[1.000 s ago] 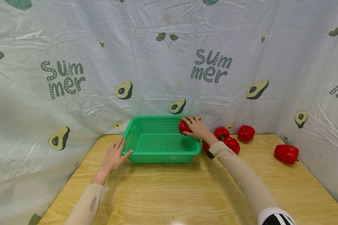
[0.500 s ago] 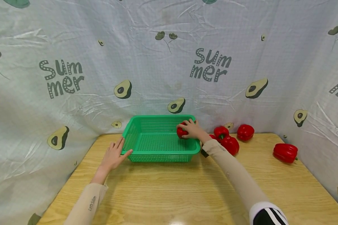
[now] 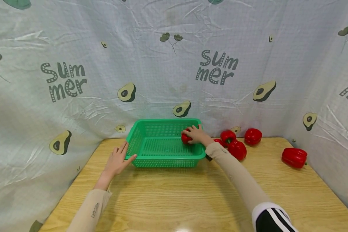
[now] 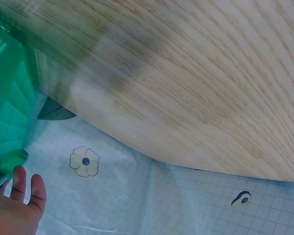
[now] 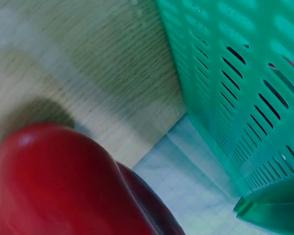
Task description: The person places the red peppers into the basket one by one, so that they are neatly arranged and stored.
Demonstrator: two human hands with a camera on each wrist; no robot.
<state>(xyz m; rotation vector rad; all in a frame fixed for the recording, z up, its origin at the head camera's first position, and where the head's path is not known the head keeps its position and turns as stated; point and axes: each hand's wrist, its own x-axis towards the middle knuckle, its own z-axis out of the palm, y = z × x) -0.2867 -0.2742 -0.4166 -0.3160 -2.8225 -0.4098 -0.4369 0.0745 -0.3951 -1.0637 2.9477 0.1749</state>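
Note:
A green slotted plastic basket [image 3: 165,158] sits against the back of the table. Inside its right end, my right hand [image 3: 196,135] grips a red bell pepper [image 3: 185,138] from above, low near the basket floor. My left hand [image 3: 116,163] rests on the basket's left rim, its fingers mostly straight and thumb along the front corner. The left wrist view shows those fingertips right at the green basket edge [image 4: 7,164]. From the right wrist view, the slotted basket wall [image 5: 210,88] is seen from outside, a red bell pepper [image 5: 63,186] beside it.
Several other red bell peppers lie right of the basket, among them a front one [image 3: 237,150], one behind it [image 3: 227,136], one at the back [image 3: 253,137] and one by the right edge [image 3: 294,158]. A printed cloth [image 3: 156,64] hangs behind the wooden table [image 3: 174,196].
My right hand has moved left and down into the basket with the red bell pepper, from over the right rim area. The left hand stays on the rim.

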